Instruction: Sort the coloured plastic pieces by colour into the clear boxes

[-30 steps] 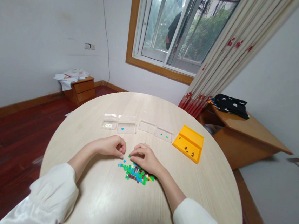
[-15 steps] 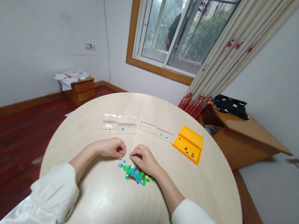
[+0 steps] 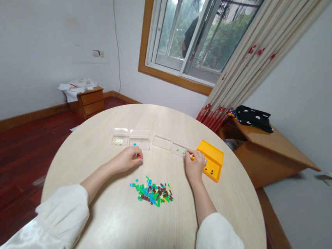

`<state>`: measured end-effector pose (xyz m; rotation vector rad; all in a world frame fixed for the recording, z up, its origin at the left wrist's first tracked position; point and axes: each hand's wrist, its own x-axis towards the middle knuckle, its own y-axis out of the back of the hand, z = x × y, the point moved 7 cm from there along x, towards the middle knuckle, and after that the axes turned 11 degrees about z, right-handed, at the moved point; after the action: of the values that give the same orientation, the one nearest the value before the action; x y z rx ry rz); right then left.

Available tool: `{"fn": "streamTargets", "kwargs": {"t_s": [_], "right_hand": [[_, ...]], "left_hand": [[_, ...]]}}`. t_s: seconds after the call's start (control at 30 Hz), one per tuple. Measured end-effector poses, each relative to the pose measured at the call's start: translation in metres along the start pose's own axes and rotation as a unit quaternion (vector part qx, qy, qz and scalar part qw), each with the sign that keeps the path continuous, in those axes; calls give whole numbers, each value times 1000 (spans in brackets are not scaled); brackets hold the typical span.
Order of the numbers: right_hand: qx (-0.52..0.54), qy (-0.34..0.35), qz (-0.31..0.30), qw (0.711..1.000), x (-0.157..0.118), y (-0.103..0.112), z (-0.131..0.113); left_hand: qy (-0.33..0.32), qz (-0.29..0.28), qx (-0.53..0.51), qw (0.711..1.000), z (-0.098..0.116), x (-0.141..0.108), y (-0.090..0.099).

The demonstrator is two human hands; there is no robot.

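Observation:
A mixed pile of small toy bricks (image 3: 153,193) in green, blue, brown and yellow lies on the round table. My left hand (image 3: 127,160) is closed in a pinch behind the pile, close to the clear box with a blue brick (image 3: 135,144) in it. The blue brick between its fingers a moment ago is now hidden. Over the right end of another clear box (image 3: 175,153) is my right hand (image 3: 195,165), its fingertips pinched, with green showing at them. Green bricks (image 3: 177,150) lie in that box.
Two more clear boxes stand in the row, one at the left end (image 3: 119,144) and one in the middle (image 3: 161,145). At the right is an open yellow case (image 3: 220,167) with several brown bricks. The table (image 3: 132,234) has a rounded edge.
My right hand has moved from the pile, right and away from me, to the clear box with green bricks. My left hand has moved forward a little, still pinched.

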<state>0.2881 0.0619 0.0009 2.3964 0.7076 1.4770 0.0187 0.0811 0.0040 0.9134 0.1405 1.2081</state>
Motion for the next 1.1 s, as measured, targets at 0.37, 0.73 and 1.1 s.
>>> {"fn": "streamTargets", "kwargs": {"t_s": [0.37,0.73,1.1], "right_hand": [[-19,27,-32,999,-3,-10,2],[108,59,-120,985,-24,-11,-39],[181,53,-180,966,-45,2,-62]], "left_hand": [[62,202,81,974,-24,6,28],[79,200,167,962,-47,17,23],[4,90,48,995,-13,10,9]]}}
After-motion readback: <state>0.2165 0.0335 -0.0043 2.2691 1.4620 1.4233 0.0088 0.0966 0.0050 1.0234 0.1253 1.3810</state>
